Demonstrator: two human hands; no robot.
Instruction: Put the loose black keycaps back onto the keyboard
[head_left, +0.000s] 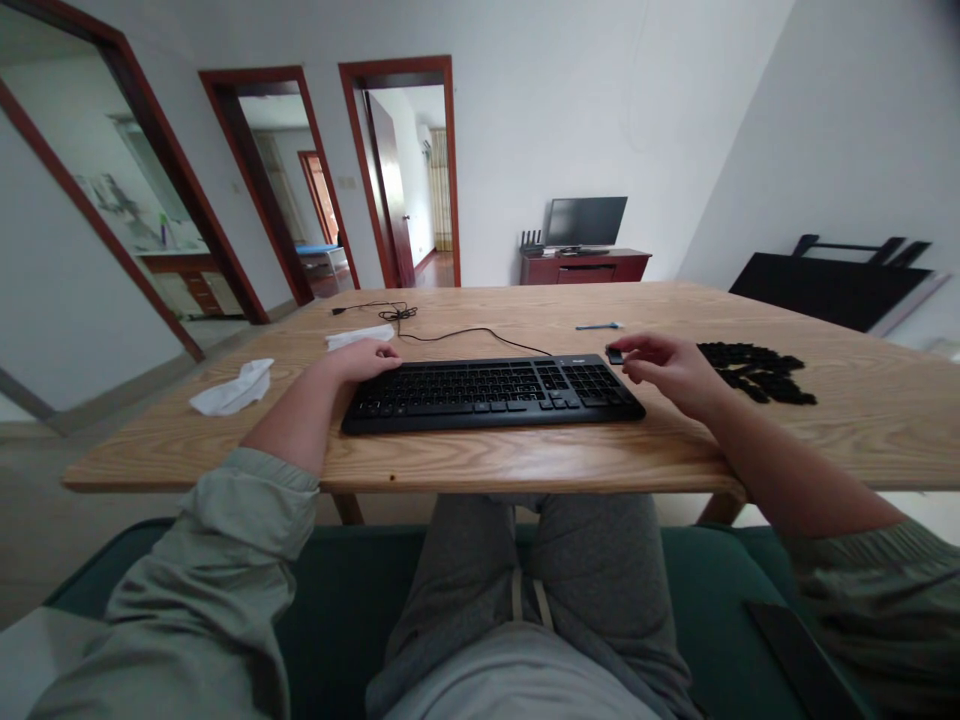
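A black keyboard lies on the wooden table in front of me, its cable running off the back. My left hand grips the keyboard's far left corner with curled fingers. Just past the opposite end, my right hand pinches a small black keycap between thumb and fingers. Beside that hand, a pile of loose black keycaps is spread on the tabletop, partly hidden behind the wrist.
Crumpled white tissues lie at the left, with another tissue behind my left hand. The coiled cable rests farther back. A thin blue tool lies beyond the keyboard. The wooden table's front edge is close to my lap.
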